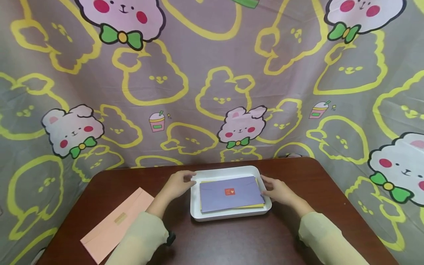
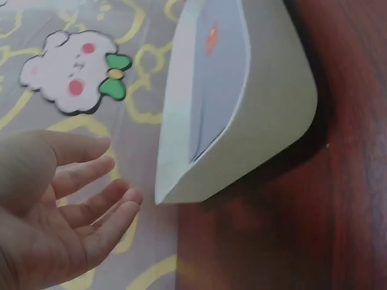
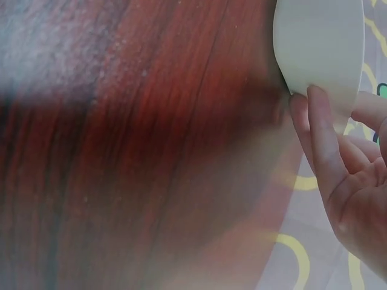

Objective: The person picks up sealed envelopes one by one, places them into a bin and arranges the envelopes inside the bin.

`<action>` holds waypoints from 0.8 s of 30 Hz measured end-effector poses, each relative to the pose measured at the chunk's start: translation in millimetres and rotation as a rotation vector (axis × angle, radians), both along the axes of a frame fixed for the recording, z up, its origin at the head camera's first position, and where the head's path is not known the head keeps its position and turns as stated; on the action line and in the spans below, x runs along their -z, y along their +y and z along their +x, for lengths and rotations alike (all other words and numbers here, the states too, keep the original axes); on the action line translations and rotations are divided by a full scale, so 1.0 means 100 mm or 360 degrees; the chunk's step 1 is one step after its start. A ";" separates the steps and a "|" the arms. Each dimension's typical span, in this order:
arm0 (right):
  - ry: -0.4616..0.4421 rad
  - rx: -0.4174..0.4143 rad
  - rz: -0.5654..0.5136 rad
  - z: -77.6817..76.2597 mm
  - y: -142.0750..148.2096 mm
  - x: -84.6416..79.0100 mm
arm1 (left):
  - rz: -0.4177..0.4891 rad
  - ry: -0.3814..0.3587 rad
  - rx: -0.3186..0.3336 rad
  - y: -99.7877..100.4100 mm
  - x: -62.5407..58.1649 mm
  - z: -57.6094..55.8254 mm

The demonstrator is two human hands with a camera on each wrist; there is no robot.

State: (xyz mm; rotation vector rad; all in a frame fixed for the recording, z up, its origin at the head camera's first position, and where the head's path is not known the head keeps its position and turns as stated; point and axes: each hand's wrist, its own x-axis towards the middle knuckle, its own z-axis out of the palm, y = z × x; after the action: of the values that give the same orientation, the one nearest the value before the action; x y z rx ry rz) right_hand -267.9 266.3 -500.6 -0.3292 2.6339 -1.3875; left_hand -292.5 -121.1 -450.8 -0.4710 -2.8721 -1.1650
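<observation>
A white tray (image 1: 232, 216) stands near the back edge of the table. In it lies a purple envelope (image 1: 215, 198) with a red heart sticker (image 1: 230, 191), over a yellow envelope (image 1: 256, 207) whose edges peek out. Beside the tray's left end is my left hand (image 1: 179, 184); the left wrist view shows its loosely bent fingers (image 2: 97, 211) apart from the tray wall. My right hand (image 1: 279, 191) is at the opposite end, where the right wrist view shows its nearly straight fingers (image 3: 321, 121) against the tray's outer wall.
A pink envelope (image 1: 106, 230) with a gold label (image 1: 120, 218) lies on the brown wooden table (image 1: 212, 243) at the left, partly covered by my left sleeve. A patterned curtain (image 1: 198, 110) hangs right behind the table and along its sides.
</observation>
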 end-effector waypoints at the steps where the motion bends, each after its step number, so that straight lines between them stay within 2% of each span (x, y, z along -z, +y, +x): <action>1: 0.0001 -0.0005 0.0011 0.00 0.00 0.00 | 0.0023 -0.0016 -0.0003 -0.04 -0.03 0.02; 7: -0.0007 -0.0013 0.0033 0.01 0.01 -0.01 | 0.0141 -0.0022 0.0041 -0.24 -0.25 0.11; 11: -0.0011 -0.0011 0.0064 0.02 0.00 -0.01 | 0.0305 -0.0057 0.0069 -0.48 -0.43 0.17; 14: -0.0001 -0.0005 0.0103 0.01 0.00 -0.02 | 0.0428 -0.0106 0.0031 -0.70 -0.58 0.22; 17: 0.0007 -0.0006 0.0128 0.01 0.01 -0.02 | 0.0456 -0.0091 -0.0042 -0.94 -0.69 0.28; 20: 0.0007 -0.0018 0.0121 0.01 0.01 -0.03 | 0.0434 -0.0052 -0.0136 -1.18 -0.68 0.36; 24: -0.0005 -0.0032 0.0097 0.01 0.00 -0.04 | 0.0407 -0.0029 -0.0265 -1.49 -0.53 0.46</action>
State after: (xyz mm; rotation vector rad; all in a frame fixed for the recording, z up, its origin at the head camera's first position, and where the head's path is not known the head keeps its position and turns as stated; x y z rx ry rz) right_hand -266.8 266.0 -497.0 -0.3444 2.6565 -1.2981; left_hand -246.4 -270.5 -397.7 -0.2099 -2.6594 -1.4821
